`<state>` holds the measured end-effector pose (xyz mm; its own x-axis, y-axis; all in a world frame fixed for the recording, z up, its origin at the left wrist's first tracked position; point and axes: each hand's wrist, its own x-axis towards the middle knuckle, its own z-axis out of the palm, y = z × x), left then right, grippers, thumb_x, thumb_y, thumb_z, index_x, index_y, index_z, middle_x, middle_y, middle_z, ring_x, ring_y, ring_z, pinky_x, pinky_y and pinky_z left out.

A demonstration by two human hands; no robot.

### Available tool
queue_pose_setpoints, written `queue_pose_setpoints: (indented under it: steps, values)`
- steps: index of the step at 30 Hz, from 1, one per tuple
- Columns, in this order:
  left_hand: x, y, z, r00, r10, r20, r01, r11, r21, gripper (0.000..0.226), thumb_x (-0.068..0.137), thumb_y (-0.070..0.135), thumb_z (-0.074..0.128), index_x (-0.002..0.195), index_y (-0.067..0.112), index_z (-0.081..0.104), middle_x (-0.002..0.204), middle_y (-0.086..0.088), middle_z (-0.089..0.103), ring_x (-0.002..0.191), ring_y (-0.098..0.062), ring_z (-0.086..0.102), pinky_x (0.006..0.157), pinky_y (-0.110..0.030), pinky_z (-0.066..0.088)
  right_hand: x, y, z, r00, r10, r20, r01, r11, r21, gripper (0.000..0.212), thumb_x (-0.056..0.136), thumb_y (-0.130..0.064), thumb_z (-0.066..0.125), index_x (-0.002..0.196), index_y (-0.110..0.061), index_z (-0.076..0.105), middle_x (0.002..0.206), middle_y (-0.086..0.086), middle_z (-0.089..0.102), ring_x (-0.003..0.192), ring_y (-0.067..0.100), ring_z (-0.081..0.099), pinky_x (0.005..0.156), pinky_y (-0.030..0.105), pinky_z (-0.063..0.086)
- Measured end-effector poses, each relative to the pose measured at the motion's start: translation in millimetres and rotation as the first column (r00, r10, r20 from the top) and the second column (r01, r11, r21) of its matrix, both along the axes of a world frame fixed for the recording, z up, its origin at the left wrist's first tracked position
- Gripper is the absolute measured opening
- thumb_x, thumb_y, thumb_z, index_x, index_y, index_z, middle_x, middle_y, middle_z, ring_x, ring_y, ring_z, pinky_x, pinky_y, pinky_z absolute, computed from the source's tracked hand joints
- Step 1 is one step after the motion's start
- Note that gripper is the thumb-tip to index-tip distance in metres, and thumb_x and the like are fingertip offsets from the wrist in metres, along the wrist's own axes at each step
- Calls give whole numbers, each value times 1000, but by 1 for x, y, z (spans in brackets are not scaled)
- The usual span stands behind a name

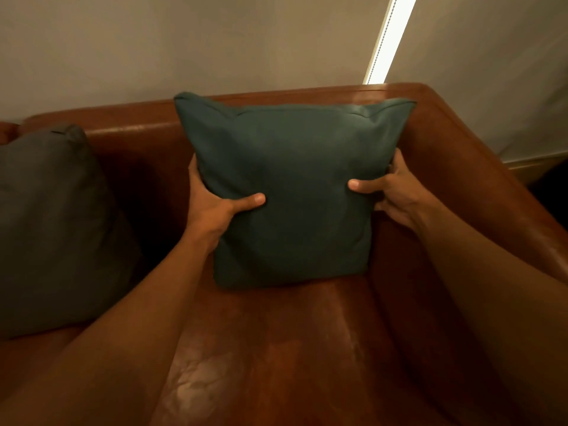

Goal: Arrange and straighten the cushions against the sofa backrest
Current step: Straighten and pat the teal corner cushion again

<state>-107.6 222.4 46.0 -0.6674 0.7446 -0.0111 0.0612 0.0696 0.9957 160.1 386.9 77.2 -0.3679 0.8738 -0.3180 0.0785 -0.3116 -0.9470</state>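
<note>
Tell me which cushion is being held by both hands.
The teal cushion near the sofa's corner, gripped on both sides; the grey cushion to its left sits untouched.

A plain pale wall [215, 41] is filling the upper part of the view. A bright vertical strip of light [388, 38] with a beaded cord is slanting down it at right. A pale skirting board [534, 159] is showing at far right.

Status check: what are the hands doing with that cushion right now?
Left hand and right hand grip teal cushion by its sides. Cushion upright on sofa seat. Grey cushion apart, left. Nothing blocking.
</note>
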Motion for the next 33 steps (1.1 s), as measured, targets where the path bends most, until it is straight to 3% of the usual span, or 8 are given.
queue_pose_setpoints:
  steps: [3,4,6,8,12,15,18,33]
  values:
    - [-9,-18,-6,997,23,-76,-28,997,-69,153,32,33,106,160,25,22,157,5,43,140,-8,48,117,-39,44,-15,-11,-4,1000,13,-12,-13,1000,-1,103,70,16,83,153,-30,42,130,-7,67,111,13,69,65,35,65]
    - [-10,-24,-6,991,31,-133,-44,995,-93,156,36,36,106,163,27,16,162,5,36,144,-9,42,120,-41,40,-18,-15,-8,1000,2,-3,-1,1000,18,106,69,13,86,155,-29,41,132,-7,66,114,13,69,68,33,65]
    - [-3,-30,-2,938,62,-342,-110,986,-123,156,44,45,103,165,29,6,170,3,20,154,-14,26,125,-47,29,-18,-23,-17,994,-80,75,67,985,161,120,64,-5,96,162,-30,32,152,-2,55,135,19,59,98,40,60]
    - [15,-32,5,803,53,-593,-182,970,-159,146,55,48,98,165,29,4,173,-3,5,160,-24,9,126,-56,16,-13,-34,-27,949,-183,257,63,908,415,130,66,-27,98,168,-30,17,172,4,27,157,25,31,126,45,33]
    - [46,-32,5,403,-246,-881,-107,944,-312,138,55,64,89,161,49,2,172,-13,-13,153,-54,-11,118,-72,7,-12,-62,-36,838,-279,468,-183,664,725,107,87,-42,79,168,-35,11,178,5,-8,164,35,-4,126,68,17]
    - [48,-28,0,245,-399,-883,-135,888,-439,146,45,73,87,160,52,0,170,-15,-19,150,-60,-14,112,-82,4,-19,-70,-43,746,-113,656,-460,625,631,127,73,-74,77,166,-44,-5,174,3,-26,161,37,-21,117,79,12]
    - [49,-26,-9,84,-497,-863,-86,860,-504,154,38,72,89,161,50,-1,170,-8,-24,153,-50,-19,107,-87,4,-29,-66,-46,634,-55,772,-580,627,521,149,55,-91,73,159,-47,-24,170,4,-37,157,37,-31,115,83,8]
    - [31,22,-18,185,-631,-753,-189,729,-658,163,37,78,85,153,54,-27,164,-3,-41,150,-43,-33,105,-88,4,-61,-24,-37,499,-24,866,-641,662,388,156,51,-91,76,148,-51,-39,165,10,-44,153,42,-38,112,87,3]
